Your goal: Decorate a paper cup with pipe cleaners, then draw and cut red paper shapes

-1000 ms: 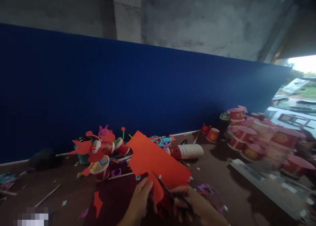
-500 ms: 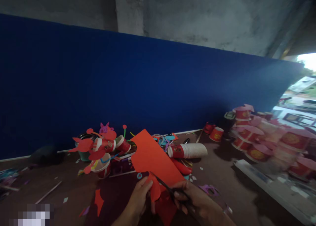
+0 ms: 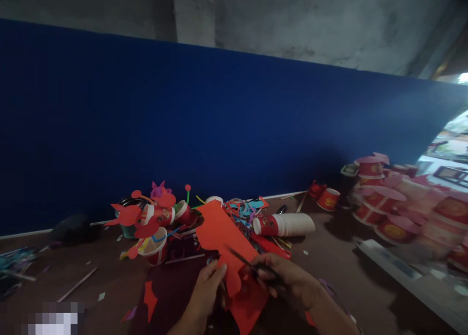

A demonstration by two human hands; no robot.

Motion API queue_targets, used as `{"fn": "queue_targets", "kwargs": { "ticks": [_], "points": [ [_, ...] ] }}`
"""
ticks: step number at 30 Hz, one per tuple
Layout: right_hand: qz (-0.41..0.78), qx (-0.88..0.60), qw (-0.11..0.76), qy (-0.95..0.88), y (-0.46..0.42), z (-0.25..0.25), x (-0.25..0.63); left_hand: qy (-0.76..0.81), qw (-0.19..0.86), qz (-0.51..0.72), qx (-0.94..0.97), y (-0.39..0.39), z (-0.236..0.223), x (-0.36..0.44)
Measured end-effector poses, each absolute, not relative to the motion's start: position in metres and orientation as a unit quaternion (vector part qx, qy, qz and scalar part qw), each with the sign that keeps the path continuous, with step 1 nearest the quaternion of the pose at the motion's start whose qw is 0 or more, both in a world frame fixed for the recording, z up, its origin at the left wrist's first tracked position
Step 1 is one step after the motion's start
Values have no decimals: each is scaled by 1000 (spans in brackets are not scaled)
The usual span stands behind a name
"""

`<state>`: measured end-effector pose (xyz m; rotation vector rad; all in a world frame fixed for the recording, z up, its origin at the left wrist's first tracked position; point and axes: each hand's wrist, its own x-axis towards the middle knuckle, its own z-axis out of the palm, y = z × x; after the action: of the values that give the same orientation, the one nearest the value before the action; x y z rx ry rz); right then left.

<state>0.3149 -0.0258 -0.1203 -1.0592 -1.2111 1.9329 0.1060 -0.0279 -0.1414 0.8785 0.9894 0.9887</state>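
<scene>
L hand pinched the red sheet near its lower L edge, thumb on top. R hand had its fingers closed round the handles of the dark scissors, blade pointing up-L across the sheet; blur hid how wide the blades stood. The sheet was held above the worktop, btwn the hands & reaching fwd past them, w/ a curved cut edge on its L side & a lower part hanging toward the wearer.

Just L of the sheet, beyond L hand: decorated cups w/ red paper shapes, plus a purple eared cutout behind. Beyond the sheet: blue/purple scraps. To the R, a nested cup stack lay on its side; a single red cup stood upside down farther back. Far R: pile of red cups w/ pink tops, nr a long grey flat item. Red offcut lay L of L hand. Blue panel ran along the back.
</scene>
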Motion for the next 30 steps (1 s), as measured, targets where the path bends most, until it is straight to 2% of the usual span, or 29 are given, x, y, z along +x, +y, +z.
{"fn": "queue_targets", "kwargs": {
  "ticks": [4, 8, 18, 21, 26, 30],
  "points": [
    [683, -378, 383, -494, -34, -102, 289, 468, 609, 517, 378, -27, -138, 102],
    [585, -442, 512, -448, -27, -91, 252, 474, 597, 554, 334, -33, -125, 105],
    [518, -450, 603, -407, -2, -88, 224, 449, 635, 530, 338, -16, -133, 108],
    [534, -450, 603, -385, -8, -102, 219, 437, 620, 583, 292, -17, -132, 103],
    [584, -416, 491, -496, -12, -123, 216, 443, 587, 621, 269, -14, -136, 96],
    [601, -398, 463, -516, -14, -127, 211, 478, 550, 615, 300, -10, -145, 94]
  ]
}}
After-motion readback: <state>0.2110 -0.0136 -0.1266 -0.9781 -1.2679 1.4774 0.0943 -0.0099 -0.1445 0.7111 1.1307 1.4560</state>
